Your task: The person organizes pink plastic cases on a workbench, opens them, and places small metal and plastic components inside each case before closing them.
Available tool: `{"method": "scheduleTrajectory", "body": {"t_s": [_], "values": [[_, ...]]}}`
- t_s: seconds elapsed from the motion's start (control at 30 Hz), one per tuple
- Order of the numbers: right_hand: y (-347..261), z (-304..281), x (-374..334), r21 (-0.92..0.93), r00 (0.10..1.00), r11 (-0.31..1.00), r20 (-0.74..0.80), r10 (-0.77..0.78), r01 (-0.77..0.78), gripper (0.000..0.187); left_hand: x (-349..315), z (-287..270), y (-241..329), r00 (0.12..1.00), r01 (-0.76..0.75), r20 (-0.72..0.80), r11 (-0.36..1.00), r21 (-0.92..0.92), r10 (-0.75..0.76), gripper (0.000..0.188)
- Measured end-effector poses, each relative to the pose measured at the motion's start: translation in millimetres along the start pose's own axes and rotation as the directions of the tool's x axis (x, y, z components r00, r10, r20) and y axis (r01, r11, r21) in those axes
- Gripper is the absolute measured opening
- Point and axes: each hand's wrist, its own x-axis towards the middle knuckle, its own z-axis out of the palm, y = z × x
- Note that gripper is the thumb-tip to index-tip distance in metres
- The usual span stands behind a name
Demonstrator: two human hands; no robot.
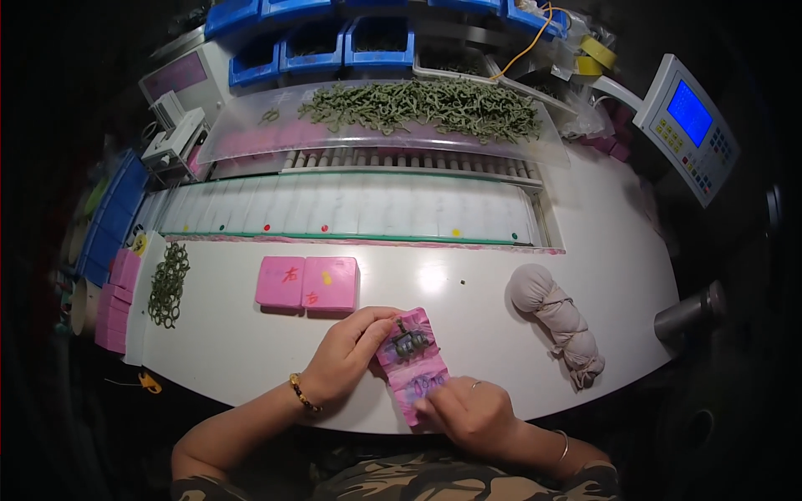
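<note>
the table [518, 284] is white and smooth, with a glossy spot of lamp glare. the pink block [415, 364] between the left hand [344, 355] and right hand [468, 409] looks like matt plastic or foam, its face scuffed and marked; the small dark green part [408, 342] on it seems dull rubber or plastic. the two pink blocks [307, 284] look matt as well. the bundle [555, 321] is soft beige cloth, knotted and creased. the green pile [422, 107] lies on a clear, shiny plastic sheet [251, 134]. the bins [380, 42] are glossy blue plastic.
</note>
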Motion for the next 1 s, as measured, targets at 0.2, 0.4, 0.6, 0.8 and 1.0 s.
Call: {"method": "scheduleTrajectory", "body": {"t_s": [0.2,0.4,0.6,0.8,1.0], "values": [[3.0,0.1,32.4,-0.081,0.952,0.994,-0.302,0.044,-0.072,0.031,-3.3,-2.0,-5.7,0.99,-0.136,-0.024,0.983,0.123,0.14,0.027],[3.6,2.1,56.4,0.01,0.949,0.995,-0.301,0.096,-0.097,0.031,-5.7,-1.2,-5.1,0.959,-0.275,-0.026,0.949,0.152,0.282,0.025],[4.4,2.5,53.5,0.024,0.963,0.993,-0.242,0.121,-0.119,0.031,-4.0,1.5,-6.7,0.961,-0.268,-0.05,0.96,0.076,0.272,0.025],[2.1,2.0,51.1,0.047,0.961,0.988,-0.233,0.153,-0.146,0.025,-2.2,5.6,-3.2,0.977,-0.2,-0.071,0.98,0.014,0.201,0.027],[8.1,2.7,44.3,0.026,0.97,1.0,-0.242,-0.003,0.01,0.027,-0.6,10.2,-3.1,0.987,-0.132,-0.096,0.989,-0.07,0.125,0.027]]}}
